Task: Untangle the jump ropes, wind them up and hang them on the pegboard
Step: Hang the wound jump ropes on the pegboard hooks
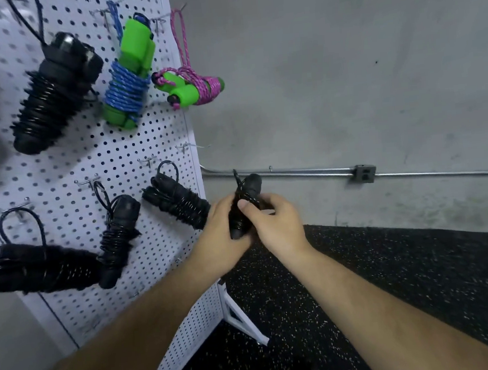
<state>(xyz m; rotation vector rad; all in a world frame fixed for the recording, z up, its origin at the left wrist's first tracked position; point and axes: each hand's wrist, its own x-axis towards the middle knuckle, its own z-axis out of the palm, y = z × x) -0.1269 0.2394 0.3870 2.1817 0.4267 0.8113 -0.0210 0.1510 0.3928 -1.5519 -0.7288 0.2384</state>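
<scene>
A black jump rope [245, 202], its cord wound round the handles, is held upright just right of the white pegboard [67, 170]. My left hand [220, 231] grips it from the left. My right hand [272, 220] grips it from the right, with the thumb pressed on the coils. Several wound ropes hang on the pegboard's hooks: a blue one with green handles [129, 85], a pink one with green handles [190, 86] and several black ones [176, 199]. An empty hook [186, 147] sticks out near the board's right edge, above my hands.
A grey concrete wall [346, 87] stands behind, with a metal conduit [295, 174] and an outlet box [364, 173] low on it. Black speckled rubber flooring [392, 275] lies below. The pegboard's white foot [245, 317] rests on the floor near my forearms.
</scene>
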